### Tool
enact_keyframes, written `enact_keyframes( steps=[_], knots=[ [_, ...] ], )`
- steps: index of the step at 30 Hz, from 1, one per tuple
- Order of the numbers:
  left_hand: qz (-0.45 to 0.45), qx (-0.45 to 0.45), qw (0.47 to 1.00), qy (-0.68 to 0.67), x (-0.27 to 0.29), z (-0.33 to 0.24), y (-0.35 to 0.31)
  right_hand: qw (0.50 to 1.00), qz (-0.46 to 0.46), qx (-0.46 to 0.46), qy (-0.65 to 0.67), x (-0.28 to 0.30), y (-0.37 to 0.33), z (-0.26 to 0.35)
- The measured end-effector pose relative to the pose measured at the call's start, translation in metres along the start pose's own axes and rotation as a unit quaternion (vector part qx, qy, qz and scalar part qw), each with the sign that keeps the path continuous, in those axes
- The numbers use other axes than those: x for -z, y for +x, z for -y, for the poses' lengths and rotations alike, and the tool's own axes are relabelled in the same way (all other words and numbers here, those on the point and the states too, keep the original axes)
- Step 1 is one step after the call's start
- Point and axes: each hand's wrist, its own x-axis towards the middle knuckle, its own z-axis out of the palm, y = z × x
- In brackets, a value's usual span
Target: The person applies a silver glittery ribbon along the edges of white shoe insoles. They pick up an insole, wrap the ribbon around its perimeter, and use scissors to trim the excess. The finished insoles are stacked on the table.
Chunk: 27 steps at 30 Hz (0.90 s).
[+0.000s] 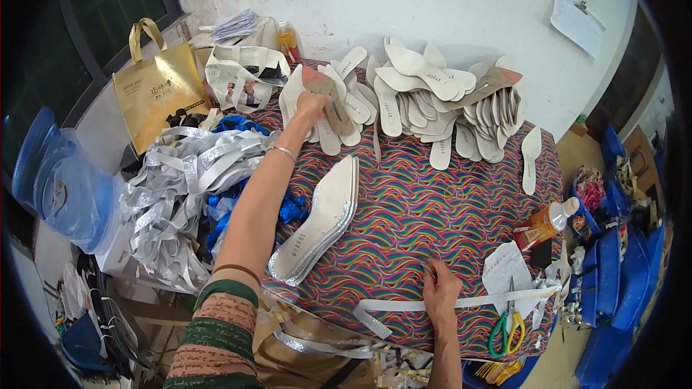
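My left hand (312, 106) reaches to the far side of the table, its fingers closed at a group of pale shoe insoles (291, 94). A brown insole-shaped piece (336, 106) with a pinkish end lies against that hand. Below my left forearm's reach, a neat stack of insoles with silvery edges (317, 220) rests on the patterned cloth. My right hand (441, 289) is near the front edge, fingers curled and pinched; a small dark bit shows at the fingertips, too small to name. A whitish strip (404, 306) with a glittery end runs under or beside that hand.
A large heap of insoles (432, 101) lies along the wall, with one single insole (531, 161) at right. Scissors (509, 320), paper (504, 268) and a drink bottle (546, 225) are at front right. Silver strips (191, 180) pile up at left beside a gold bag (160, 86).
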Motion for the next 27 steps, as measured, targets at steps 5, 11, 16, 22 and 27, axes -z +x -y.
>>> enact_keyframes(
  steps=[5, 11, 16, 22, 27],
  knots=[
    [-0.038, -0.044, 0.996, 0.064, -0.024, 0.040, 0.035, 1.000, 0.002, 0.004, 0.002, -0.003, 0.004, 0.001],
    [0.021, -0.085, 0.996, -0.023, -0.043, 0.022, 0.002, 1.000, 0.007, -0.018, -0.001, 0.002, 0.002, 0.001],
    [0.030, -0.153, 0.980, -0.120, -0.036, -0.024, -0.045, 0.999, -0.003, -0.037, 0.011, 0.001, 0.003, -0.002],
    [0.047, -0.187, 0.959, -0.210, -0.020, -0.090, -0.104, 0.997, -0.038, -0.009, 0.063, -0.004, 0.000, -0.006],
    [0.110, -0.122, 0.919, -0.358, -0.028, -0.145, -0.157, 0.989, -0.104, 0.068, 0.076, 0.005, -0.001, 0.002]
  ],
)
